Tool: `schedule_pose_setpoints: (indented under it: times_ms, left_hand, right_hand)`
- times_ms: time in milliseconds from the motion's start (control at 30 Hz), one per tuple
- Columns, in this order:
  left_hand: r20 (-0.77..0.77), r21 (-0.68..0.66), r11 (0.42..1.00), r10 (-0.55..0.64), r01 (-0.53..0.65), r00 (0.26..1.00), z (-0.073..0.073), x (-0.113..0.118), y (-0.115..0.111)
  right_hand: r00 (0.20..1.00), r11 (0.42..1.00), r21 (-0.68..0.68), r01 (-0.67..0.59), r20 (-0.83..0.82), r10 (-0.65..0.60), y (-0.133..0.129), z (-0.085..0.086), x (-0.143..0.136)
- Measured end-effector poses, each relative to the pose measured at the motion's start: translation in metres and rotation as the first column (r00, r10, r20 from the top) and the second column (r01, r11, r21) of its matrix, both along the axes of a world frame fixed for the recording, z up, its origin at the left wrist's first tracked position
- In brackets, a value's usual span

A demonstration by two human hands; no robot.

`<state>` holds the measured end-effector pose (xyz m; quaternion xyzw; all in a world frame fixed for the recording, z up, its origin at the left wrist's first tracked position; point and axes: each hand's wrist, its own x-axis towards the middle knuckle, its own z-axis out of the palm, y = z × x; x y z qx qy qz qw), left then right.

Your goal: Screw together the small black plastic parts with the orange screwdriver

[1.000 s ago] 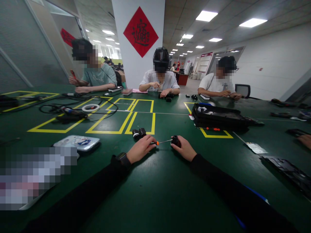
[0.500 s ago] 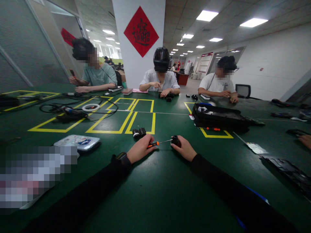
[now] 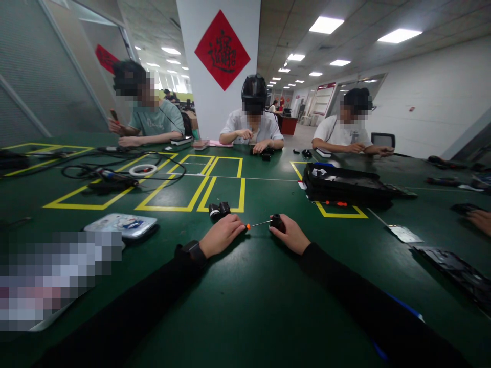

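Note:
My left hand [image 3: 222, 236] is closed around the handle of an orange-and-black screwdriver [image 3: 248, 227], and most of the handle is hidden under the fingers. Its thin metal shaft points right, with the tip at a small black cylindrical part [image 3: 276, 221]. That part is gripped between the thumb and fingers of my right hand [image 3: 291, 235], just above the green table [image 3: 245, 306]. Two similar black cylindrical pieces [image 3: 219, 210] rest on the table just behind my left hand.
Yellow tape rectangles mark the table [image 3: 220, 210]. A tin case [image 3: 120, 226] lies left, with cables [image 3: 111, 179] behind it. A black tray [image 3: 345, 186] and a red screwdriver [image 3: 336, 204] are at the right. Three people sit opposite; another person's hand [image 3: 480, 221] shows at the right edge.
The fingers of my left hand have rolled forward over the screwdriver handle, covering more of it. My right hand stays in place. The person at the right has moved one hand outward.

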<state>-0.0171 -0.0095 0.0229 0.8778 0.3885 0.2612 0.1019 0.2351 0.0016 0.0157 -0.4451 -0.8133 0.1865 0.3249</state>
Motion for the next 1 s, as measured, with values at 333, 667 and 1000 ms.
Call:
schedule_pose_setpoints:
  times_ms: [333, 667, 1000]
  left_hand:
    - [0.061, -0.055, 0.998, 0.026, -0.023, 0.998, -0.0074, -0.0015, -0.0003]
    - [0.162, -0.138, 0.990, 0.034, -0.012, 0.986, -0.0057, -0.0015, -0.0009]
    - [0.143, -0.095, 0.995, 0.047, -0.033, 0.989, -0.0012, -0.0006, -0.0007]
  right_hand:
    - [1.000, 1.000, -0.005, 0.001, -0.006, -0.001, 0.0007, 0.0000, 0.0012]
    - [1.000, 1.000, 0.001, 0.005, 0.001, -0.005, 0.0023, -0.0028, 0.0011]
    - [1.000, 1.000, -0.006, 0.000, -0.003, 0.000, 0.0016, -0.0011, 0.0005]
